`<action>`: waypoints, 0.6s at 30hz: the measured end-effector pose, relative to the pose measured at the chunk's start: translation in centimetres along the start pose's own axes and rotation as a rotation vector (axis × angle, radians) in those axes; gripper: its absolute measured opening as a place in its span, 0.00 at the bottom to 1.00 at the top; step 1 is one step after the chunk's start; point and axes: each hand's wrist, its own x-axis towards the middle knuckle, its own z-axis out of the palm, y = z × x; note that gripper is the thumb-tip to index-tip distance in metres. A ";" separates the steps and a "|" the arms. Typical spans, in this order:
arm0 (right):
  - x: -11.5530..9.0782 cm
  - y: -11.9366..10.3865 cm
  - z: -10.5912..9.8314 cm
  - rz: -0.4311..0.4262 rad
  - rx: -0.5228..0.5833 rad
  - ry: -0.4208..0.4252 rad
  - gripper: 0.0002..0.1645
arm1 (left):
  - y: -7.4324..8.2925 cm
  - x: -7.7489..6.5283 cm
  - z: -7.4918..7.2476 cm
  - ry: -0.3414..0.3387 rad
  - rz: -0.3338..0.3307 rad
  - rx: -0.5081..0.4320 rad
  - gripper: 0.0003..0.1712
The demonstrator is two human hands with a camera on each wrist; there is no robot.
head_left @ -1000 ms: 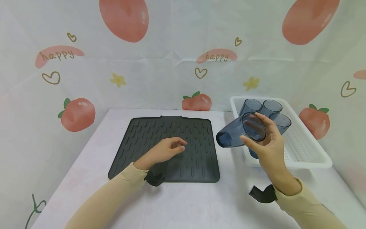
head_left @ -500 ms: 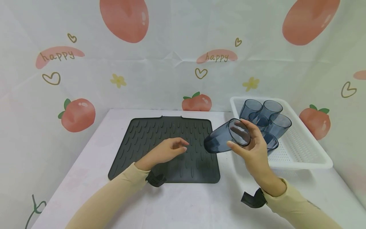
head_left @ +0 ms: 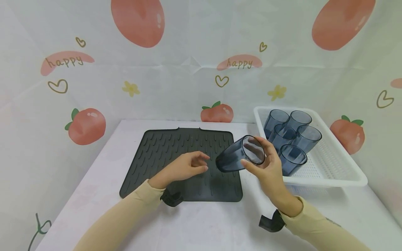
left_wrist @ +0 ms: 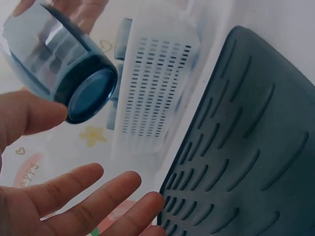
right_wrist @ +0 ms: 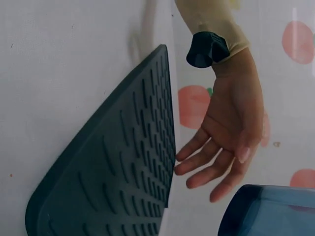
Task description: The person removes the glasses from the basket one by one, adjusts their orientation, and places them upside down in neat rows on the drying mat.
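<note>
This is probably a staged booth, the room beyond hidden. A creased white fruit-printed sheet (head_left: 176, 90) surrounds a pale flat table (head_left: 201, 223).

See-through blue cylindrical tumbler (right_wrist: 268, 214) running past the right wrist view's edge, bare left hand (head_left: 181, 168) hiding part of a dark ridged rectangular mat (head_left: 185, 142)

Left grip (head_left: 187, 166): fingers (left_wrist: 74, 182) loosely extended, thumb (left_wrist: 37, 115) apart. Right grip (head_left: 270, 172), to its right: thumb opposing curled fingers in a hold. Left forearm (head_left: 120, 216) slants below-left of its grip; right forearm (head_left: 320, 228), below-right of its own.
</note>
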 end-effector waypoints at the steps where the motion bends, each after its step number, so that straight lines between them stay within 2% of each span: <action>1: 0.0 0.0 0.1 0.004 0.005 -0.004 0.45 | 0.0 0.0 0.0 -0.007 0.004 -0.010 0.23; 9: -0.3 0.6 0.5 0.032 0.051 -0.031 0.45 | 0.5 0.1 0.2 -0.075 0.071 -0.111 0.49; 14: -0.3 0.8 0.7 0.020 0.046 -0.017 0.45 | 0.6 0.3 0.6 -0.069 0.119 -0.140 0.54; 18: -0.2 0.9 0.7 -0.008 0.062 -0.038 0.45 | 0.6 0.5 1.0 -0.058 0.151 -0.170 0.57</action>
